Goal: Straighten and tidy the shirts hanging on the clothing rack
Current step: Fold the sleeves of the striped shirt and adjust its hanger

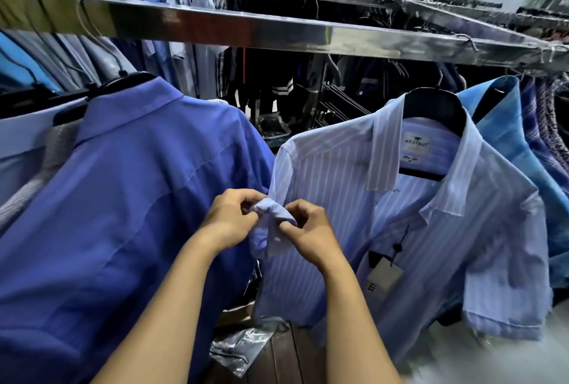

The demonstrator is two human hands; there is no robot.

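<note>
Pinching bunched sleeve cuff (272, 217) of pale-blue striped cotton shirt (385, 229), at frame centre, left hand (229, 218) at nine o'clock, right hand (308, 229) at three, fingers closed on fabric; best unrolled evenly, pulled flat.

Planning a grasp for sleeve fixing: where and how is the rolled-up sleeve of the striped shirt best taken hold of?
Probably at the bunched cuff edge of the striped shirt, the sleeve beside the solid blue shirt. Come from the front, pinching at either end of the roll as the left hand and right hand do. The fabric is curled there, so pulling the ends apart should flatten it.
</note>
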